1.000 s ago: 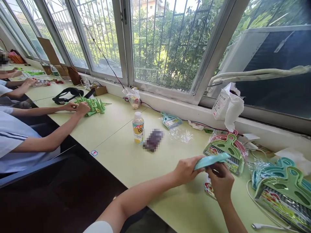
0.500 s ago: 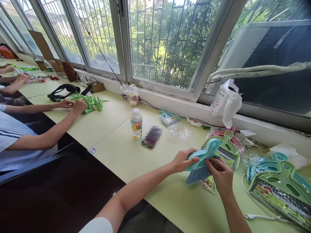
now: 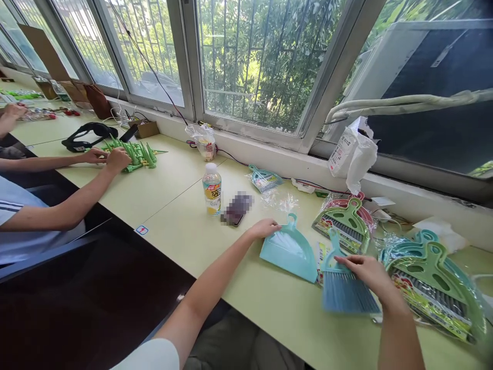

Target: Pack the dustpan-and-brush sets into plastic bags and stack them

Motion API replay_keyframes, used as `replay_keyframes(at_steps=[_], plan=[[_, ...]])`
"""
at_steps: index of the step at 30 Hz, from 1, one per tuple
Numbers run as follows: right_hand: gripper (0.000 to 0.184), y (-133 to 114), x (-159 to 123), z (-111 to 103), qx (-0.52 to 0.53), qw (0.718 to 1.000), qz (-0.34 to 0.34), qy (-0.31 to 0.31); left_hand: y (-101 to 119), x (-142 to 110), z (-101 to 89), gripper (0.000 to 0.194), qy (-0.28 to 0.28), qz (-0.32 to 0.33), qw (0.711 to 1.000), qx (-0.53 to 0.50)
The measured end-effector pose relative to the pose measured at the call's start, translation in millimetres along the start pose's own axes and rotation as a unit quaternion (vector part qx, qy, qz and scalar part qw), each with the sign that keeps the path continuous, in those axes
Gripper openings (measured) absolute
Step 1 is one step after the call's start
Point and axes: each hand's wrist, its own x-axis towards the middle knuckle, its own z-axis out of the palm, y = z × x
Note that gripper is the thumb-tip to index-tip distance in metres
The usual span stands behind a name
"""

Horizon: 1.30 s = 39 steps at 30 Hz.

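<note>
A teal mini dustpan (image 3: 289, 250) lies flat on the pale green table (image 3: 181, 226). My left hand (image 3: 265, 227) rests on the dustpan's far left corner, fingers curled over the rim. A small blue brush (image 3: 344, 286) lies just right of the dustpan, bristles toward me. My right hand (image 3: 367, 271) lies on the brush's top edge with fingers closed over it. A printed card (image 3: 321, 255) peeks out between dustpan and brush.
Packaged dustpan sets lie at the right: a green one (image 3: 344, 224) and a larger pile (image 3: 435, 282). A drink bottle (image 3: 212, 189), a blurred phone (image 3: 236, 208) and loose cellophane (image 3: 283, 202) lie left of my hands. A co-worker's hands (image 3: 111, 158) handle green plastic parts.
The dustpan and brush were held together in both hands above the table. Now they are separated and lying flat, dustpan to the left, brush to the right.
</note>
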Motion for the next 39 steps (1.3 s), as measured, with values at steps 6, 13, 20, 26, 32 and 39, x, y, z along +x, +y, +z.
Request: replay_keyframes(at_steps=[6,13,20,26,32,39], plan=[[0.042,-2.4,9.7,29.5,-0.226,0.971,0.06,0.055,14.4,-15.6,7.0,0.046,0.118,0.026,0.96,0.254],[0.038,3.9,15.8,36.9,-0.212,0.975,0.04,0.055,10.7,-12.2,8.3,0.029,0.095,0.035,0.956,0.275],[0.045,9.6,9.5,-3.7,0.096,0.992,-0.016,0.08,11.4,-9.0,11.1,0.028,0.111,0.055,0.97,0.209],[0.044,-31.7,-8.8,13.5,0.189,0.978,-0.083,0.019,23.2,-15.7,26.3,0.021,0.051,0.146,0.974,0.165],[0.028,-61.3,-11.1,60.2,-0.188,0.979,-0.06,0.039,32.2,-23.5,32.8,0.026,0.001,0.2,0.954,0.225],[0.028,-56.1,-10.8,58.9,-0.221,0.973,-0.061,0.018,28.9,-17.8,26.2,0.039,0.102,0.324,0.888,0.309]])
